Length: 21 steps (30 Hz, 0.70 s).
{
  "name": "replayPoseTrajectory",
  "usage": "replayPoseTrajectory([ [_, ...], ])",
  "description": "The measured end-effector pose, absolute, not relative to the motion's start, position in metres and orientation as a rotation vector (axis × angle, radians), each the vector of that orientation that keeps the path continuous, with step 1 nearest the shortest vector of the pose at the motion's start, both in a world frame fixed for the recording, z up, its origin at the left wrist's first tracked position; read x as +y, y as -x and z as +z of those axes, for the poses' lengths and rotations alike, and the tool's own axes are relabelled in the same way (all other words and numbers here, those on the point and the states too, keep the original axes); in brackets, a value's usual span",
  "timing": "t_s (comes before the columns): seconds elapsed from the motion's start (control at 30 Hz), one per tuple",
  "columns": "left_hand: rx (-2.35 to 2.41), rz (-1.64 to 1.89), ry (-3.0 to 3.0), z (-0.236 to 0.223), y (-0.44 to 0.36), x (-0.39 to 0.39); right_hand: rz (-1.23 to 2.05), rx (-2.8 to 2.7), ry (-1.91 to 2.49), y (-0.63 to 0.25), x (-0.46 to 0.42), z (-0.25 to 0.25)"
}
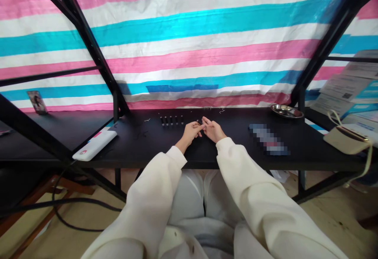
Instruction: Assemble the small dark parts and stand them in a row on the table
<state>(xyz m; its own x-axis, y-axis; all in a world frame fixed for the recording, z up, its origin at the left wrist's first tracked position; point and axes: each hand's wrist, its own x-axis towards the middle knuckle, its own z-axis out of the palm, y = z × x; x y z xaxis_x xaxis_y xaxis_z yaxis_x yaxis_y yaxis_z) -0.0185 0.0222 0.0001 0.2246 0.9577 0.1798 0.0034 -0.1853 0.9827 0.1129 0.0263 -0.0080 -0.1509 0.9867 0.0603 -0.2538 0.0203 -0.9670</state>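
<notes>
My left hand (191,131) and my right hand (214,130) meet over the middle of the black table (153,148). The fingers of both are closed and bent toward each other, and the fingertips touch or nearly touch. A small dark piece shows at the fingertips, mostly hidden, and its kind cannot be made out. Left of my hands stand several short black cylinders (171,121) with pale lower ends, in a row. Small metallic-looking pieces (206,108) lie behind my hands at the table's back edge.
A shiny round metal dish (287,111) sits at the back right. Nearer is a blurred blue packet (268,139). A beige bag (347,139) lies at the right end, a white oblong box (95,145) at the left. Black frame posts (103,60) flank the striped sheet (203,19).
</notes>
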Motion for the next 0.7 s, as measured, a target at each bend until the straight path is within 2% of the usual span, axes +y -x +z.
replayPoseTrajectory([
  [0.17, 1.047, 1.164, -1.57, 0.002, 0.016, 0.026, 1.429, -1.191, 0.917, -0.113, 0.029, -0.011],
  [0.43, 1.792, 1.235, -1.563, 0.003, 0.028, 0.056, 1.379, -1.191, 0.904, -0.114, 0.03, -0.01],
  [0.57, 2.017, 1.226, -1.568, 0.004, 0.034, 0.06, 1.405, -1.232, 0.907, -0.113, 0.028, -0.008],
  [0.7, 2.153, 1.068, -1.654, 0.004, 0.035, 0.062, 1.409, -1.233, 0.904, -0.112, 0.025, -0.007],
])
